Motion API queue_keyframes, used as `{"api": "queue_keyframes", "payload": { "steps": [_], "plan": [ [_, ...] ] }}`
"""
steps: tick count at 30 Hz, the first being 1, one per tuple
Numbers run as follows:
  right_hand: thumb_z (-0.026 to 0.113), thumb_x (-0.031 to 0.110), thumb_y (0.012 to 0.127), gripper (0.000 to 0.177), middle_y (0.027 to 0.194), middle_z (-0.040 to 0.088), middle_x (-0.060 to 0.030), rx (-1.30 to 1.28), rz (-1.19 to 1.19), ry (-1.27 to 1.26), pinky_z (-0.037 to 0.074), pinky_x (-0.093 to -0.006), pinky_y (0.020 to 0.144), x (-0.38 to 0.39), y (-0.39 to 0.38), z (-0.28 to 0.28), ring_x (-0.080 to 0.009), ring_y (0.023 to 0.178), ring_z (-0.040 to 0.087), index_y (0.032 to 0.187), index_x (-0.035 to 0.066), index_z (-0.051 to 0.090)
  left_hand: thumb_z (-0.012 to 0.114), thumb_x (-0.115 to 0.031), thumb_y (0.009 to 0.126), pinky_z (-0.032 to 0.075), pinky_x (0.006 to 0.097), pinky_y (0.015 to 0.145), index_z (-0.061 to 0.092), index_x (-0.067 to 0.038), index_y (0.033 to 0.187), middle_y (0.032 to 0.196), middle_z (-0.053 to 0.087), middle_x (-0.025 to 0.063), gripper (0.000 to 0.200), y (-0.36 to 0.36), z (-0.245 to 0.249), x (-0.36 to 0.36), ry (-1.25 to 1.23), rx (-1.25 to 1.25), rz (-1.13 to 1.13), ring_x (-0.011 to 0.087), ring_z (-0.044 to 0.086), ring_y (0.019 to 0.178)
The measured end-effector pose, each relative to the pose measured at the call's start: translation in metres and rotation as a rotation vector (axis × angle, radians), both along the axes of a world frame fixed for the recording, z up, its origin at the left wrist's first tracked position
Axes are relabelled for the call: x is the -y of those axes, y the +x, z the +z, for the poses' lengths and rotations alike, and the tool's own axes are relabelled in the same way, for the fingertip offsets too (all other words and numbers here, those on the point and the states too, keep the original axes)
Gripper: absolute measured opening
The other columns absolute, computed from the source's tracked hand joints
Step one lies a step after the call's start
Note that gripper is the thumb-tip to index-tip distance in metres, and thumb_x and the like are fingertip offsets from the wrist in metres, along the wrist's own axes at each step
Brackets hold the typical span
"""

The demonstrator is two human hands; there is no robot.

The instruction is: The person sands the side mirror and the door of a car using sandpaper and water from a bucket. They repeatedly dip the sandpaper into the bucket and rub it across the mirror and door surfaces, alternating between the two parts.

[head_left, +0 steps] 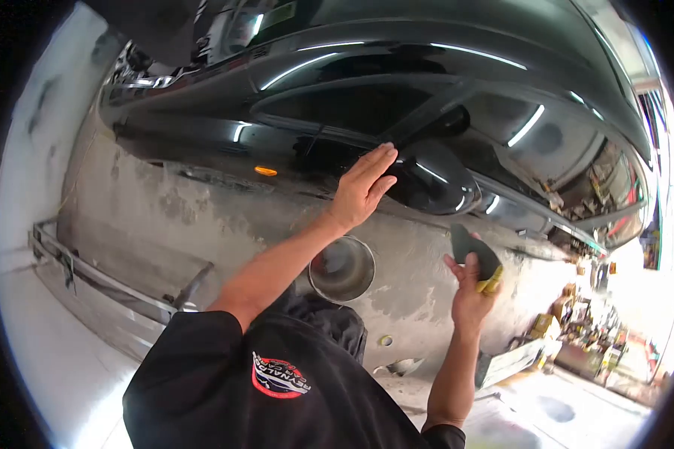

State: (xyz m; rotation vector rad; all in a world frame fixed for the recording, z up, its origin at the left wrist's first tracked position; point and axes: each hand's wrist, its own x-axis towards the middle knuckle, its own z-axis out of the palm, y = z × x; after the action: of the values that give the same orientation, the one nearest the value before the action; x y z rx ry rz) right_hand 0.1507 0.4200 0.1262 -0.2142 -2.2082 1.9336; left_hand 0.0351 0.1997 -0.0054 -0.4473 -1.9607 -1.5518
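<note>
On my feed, the left hand point(365, 183) lies open and empty on the black car point(225, 146), fingers nearly straight, thumb slightly apart, just beside the side mirror point(436, 178). The round bucket point(342, 269) sits on the floor point(404, 262) near the car's lower edge; rightward, my right hand point(472, 292) pinches a dark, bent sheet point(478, 251) with yellow material point(492, 282) against it, off the car.
</note>
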Motion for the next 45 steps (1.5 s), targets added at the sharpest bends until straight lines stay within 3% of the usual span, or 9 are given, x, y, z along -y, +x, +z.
{"api": "queue_keyframes", "payload": {
  "steps": [4, 10, 14, 18, 19, 23, 26, 33, 45],
  "plan": [
    [0.059, 0.008, 0.104, 0.034, 0.140, 0.058, -0.0226, -0.057, 0.115, 0.023, 0.067, -0.0437, 0.087, -0.011, -0.039, 0.010, -0.0315, 0.123, 0.063, 0.134, -0.009, 0.058, 0.073, -0.011, 0.096, 0.050, 0.0375, 0.110, 0.068, 0.000, 0.130, 0.134, 0.068, 0.0181, 0.036, 0.015, -0.008, -0.005, 0.318, 0.265, 0.072, 0.0291, 0.062, 0.130],
    [0.058, 0.008, 0.104, 0.033, 0.141, 0.057, -0.0233, 0.053, 0.374, -0.157, 0.067, -0.0450, 0.085, -0.039, -0.088, 0.002, -0.0320, 0.122, 0.064, 0.134, -0.004, 0.053, 0.070, -0.010, 0.099, 0.048, 0.0321, 0.109, 0.068, 0.000, 0.130, 0.137, 0.066, 0.0179, 0.033, 0.024, -0.026, -0.050, 0.599, 0.250, 0.315, 0.0256, 0.060, 0.133],
    [0.056, 0.008, 0.105, 0.029, 0.138, 0.059, -0.0232, 0.064, 0.599, 0.002, 0.068, -0.0439, 0.084, -0.053, -0.118, -0.003, -0.0310, 0.121, 0.065, 0.132, -0.002, 0.055, 0.066, -0.013, 0.102, 0.044, 0.0313, 0.112, 0.064, -0.002, 0.137, 0.147, 0.058, 0.0177, 0.037, 0.022, -0.026, -0.083, 0.547, 0.207, 0.566, 0.0236, 0.057, 0.136],
    [0.068, -0.001, 0.086, 0.056, 0.145, 0.057, -0.0201, -0.751, 1.037, 0.978, 0.052, -0.0475, 0.107, -0.041, -0.163, 0.020, -0.0365, 0.125, 0.063, 0.141, -0.002, 0.055, 0.063, -0.008, 0.102, 0.044, 0.0374, 0.114, 0.063, -0.002, 0.138, 0.146, 0.058, 0.0210, 0.036, 0.018, -0.009, -0.100, 0.209, 0.161, 0.835, 0.0339, 0.054, 0.139],
    [0.074, -0.003, 0.071, 0.075, 0.148, 0.056, -0.0189, -0.813, 1.046, 1.084, 0.041, -0.0473, 0.116, -0.036, -0.171, 0.015, -0.0407, 0.134, 0.056, 0.143, -0.003, 0.055, 0.064, -0.005, 0.099, 0.044, 0.0413, 0.114, 0.062, -0.002, 0.138, 0.146, 0.057, 0.0229, 0.039, 0.017, -0.012, -0.100, 0.128, 0.103, 0.834, 0.0380, 0.050, 0.141],
    [0.080, -0.010, 0.060, 0.087, 0.151, 0.053, -0.0181, -1.014, 1.124, 1.320, 0.040, -0.0497, 0.118, -0.026, -0.194, -0.015, -0.0412, 0.144, 0.044, 0.143, -0.004, 0.055, 0.067, -0.002, 0.094, 0.042, 0.0446, 0.117, 0.054, -0.001, 0.145, 0.153, 0.050, 0.0216, 0.053, 0.030, -0.016, -0.106, 0.000, 0.114, 0.780, 0.0394, 0.045, 0.145],
    [0.074, -0.008, 0.071, 0.072, 0.151, 0.052, -0.0215, -1.021, 1.136, 1.396, 0.039, -0.0529, 0.118, -0.027, -0.196, -0.022, -0.0415, 0.143, 0.047, 0.141, -0.007, 0.057, 0.067, -0.001, 0.093, 0.040, 0.0442, 0.119, 0.051, -0.001, 0.148, 0.156, 0.047, 0.0206, 0.057, 0.060, -0.029, -0.120, -0.021, 0.124, 0.613, 0.0385, 0.041, 0.147],
    [0.072, -0.013, 0.064, 0.074, 0.151, 0.051, -0.0246, -0.954, 1.355, 1.476, 0.037, -0.0531, 0.119, 0.039, -0.191, -0.015, -0.0394, 0.143, 0.047, 0.137, -0.010, 0.059, 0.068, -0.005, 0.094, 0.046, 0.0424, 0.116, 0.056, -0.001, 0.142, 0.153, 0.051, 0.0173, 0.050, 0.123, -0.094, -0.131, -0.011, 0.265, 0.316, 0.0335, 0.045, 0.146],
    [0.079, -0.012, 0.054, 0.080, 0.149, 0.055, -0.0218, -0.822, 1.399, 1.540, 0.036, -0.0494, 0.122, 0.052, -0.191, -0.016, -0.0371, 0.145, 0.046, 0.133, -0.007, 0.063, 0.066, 0.005, 0.091, 0.056, 0.0398, 0.102, 0.068, -0.003, 0.126, 0.131, 0.068, 0.0168, 0.036, 0.187, -0.170, -0.011, 0.016, 0.491, 0.449, 0.0328, 0.065, 0.124]
  ]
}}
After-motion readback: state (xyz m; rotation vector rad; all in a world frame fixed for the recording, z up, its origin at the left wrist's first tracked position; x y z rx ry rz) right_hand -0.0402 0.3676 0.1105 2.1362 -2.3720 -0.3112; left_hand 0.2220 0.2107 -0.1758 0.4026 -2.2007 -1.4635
